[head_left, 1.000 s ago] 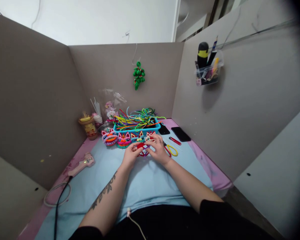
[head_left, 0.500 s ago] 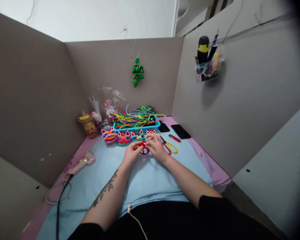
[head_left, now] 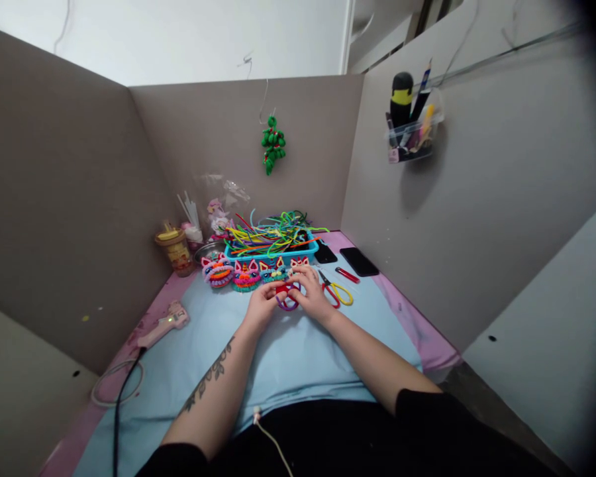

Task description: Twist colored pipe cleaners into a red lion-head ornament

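Pinching a red piece (head_left: 281,289) between left hand (head_left: 264,305) and right hand (head_left: 312,293), with fingers drawn in narrowly on its two sides. Showing a purple loop (head_left: 287,309) just below the grip, lower and rounder than half a second ago; judging by that, shaping the two together, not yet ready for release. With scissors (head_left: 328,283) just right of the grip.
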A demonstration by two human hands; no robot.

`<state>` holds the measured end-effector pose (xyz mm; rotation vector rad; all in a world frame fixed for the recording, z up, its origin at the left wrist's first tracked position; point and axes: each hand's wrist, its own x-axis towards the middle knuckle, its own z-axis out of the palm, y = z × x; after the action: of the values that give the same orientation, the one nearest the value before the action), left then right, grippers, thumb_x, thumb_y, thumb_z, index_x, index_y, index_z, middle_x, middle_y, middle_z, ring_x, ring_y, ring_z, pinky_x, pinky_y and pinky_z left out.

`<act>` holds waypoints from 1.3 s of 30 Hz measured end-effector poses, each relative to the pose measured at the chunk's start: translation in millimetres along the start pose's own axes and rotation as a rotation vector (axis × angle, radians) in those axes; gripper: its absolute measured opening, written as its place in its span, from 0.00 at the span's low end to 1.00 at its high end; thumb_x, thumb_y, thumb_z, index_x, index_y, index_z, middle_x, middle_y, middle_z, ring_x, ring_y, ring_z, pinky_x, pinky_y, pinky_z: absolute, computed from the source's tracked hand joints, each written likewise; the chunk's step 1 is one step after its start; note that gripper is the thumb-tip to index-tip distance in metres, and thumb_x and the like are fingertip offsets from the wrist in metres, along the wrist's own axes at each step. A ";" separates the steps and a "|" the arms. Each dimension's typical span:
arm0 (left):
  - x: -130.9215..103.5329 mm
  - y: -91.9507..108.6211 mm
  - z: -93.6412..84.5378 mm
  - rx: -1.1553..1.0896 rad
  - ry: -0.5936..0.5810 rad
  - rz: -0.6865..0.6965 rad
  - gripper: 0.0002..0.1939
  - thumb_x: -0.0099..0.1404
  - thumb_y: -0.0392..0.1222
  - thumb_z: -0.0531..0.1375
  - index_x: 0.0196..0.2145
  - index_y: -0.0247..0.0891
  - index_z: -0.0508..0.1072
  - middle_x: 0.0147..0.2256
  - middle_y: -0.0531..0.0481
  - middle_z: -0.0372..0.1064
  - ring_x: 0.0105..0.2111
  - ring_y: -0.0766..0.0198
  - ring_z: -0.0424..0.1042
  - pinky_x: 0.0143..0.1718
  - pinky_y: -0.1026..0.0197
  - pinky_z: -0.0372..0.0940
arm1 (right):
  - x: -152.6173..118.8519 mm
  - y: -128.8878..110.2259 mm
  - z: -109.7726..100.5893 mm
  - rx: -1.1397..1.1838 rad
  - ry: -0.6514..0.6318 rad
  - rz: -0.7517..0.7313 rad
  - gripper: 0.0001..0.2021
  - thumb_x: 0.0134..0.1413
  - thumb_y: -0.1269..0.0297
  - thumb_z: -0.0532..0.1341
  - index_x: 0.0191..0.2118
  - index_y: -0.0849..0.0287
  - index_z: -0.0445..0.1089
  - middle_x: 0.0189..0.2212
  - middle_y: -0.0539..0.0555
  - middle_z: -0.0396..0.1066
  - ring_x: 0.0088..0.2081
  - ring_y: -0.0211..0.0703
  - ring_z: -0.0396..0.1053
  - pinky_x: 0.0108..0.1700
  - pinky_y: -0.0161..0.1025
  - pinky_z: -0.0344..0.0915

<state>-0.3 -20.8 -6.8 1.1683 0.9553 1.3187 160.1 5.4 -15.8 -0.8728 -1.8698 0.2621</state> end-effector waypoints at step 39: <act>12.4 -8.4 -12.7 -0.010 0.357 -0.014 0.27 0.41 0.47 0.68 0.37 0.35 0.65 0.18 0.58 0.64 0.16 0.73 0.59 0.19 0.69 0.52 | -28.8 -45.9 29.5 0.080 -0.304 -0.752 0.13 0.55 0.70 0.51 0.46 0.55 0.65 0.35 0.52 0.73 0.35 0.40 0.69 0.36 0.38 0.65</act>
<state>-10.3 -6.6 -16.1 0.9315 1.2076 1.5498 120.5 -40.9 -25.3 -0.0329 -2.3093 -0.0045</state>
